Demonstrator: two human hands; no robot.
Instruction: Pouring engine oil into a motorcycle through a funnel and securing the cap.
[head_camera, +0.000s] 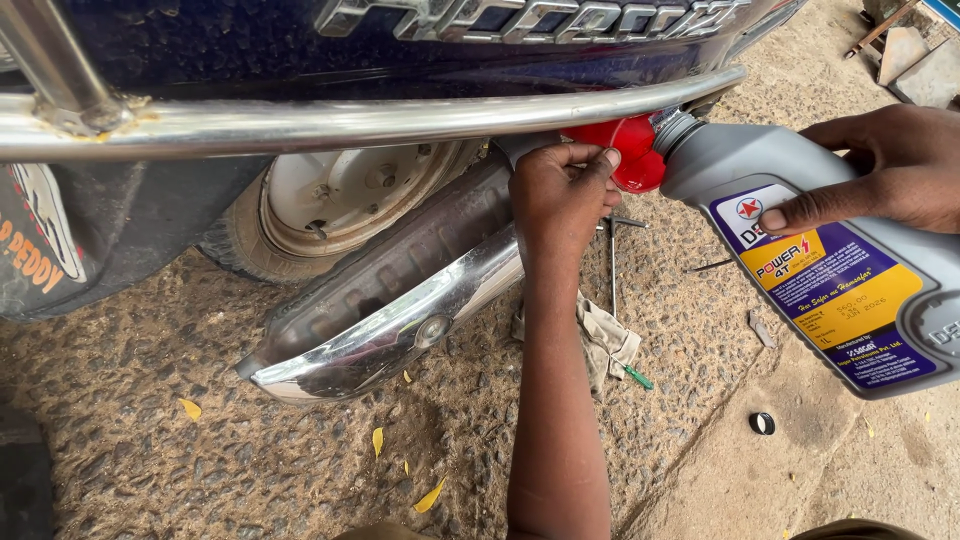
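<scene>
Hands: two are showing, a left hand (560, 190) and a right hand (880, 165).
Bottles: one grey bottle (850, 270) is being tilted.
Funnels: one red funnel (625, 150) is sitting at the bottle's neck.
Wheels: one wheel (350, 195) is showing.
Exhausts: one exhaust (400, 300) is lying across the wheel.
Guard bars: one chrome bar (380, 115) is running across the top.
Rags: one rag (605, 340) is lying on the ground.
Screwdrivers: one green-handled screwdriver (636, 376) is lying beside the rag.
Caps: one black cap (762, 423) is lying on the ground.
Yellow leaves: about five leaves (190, 408) are lying scattered.
</scene>
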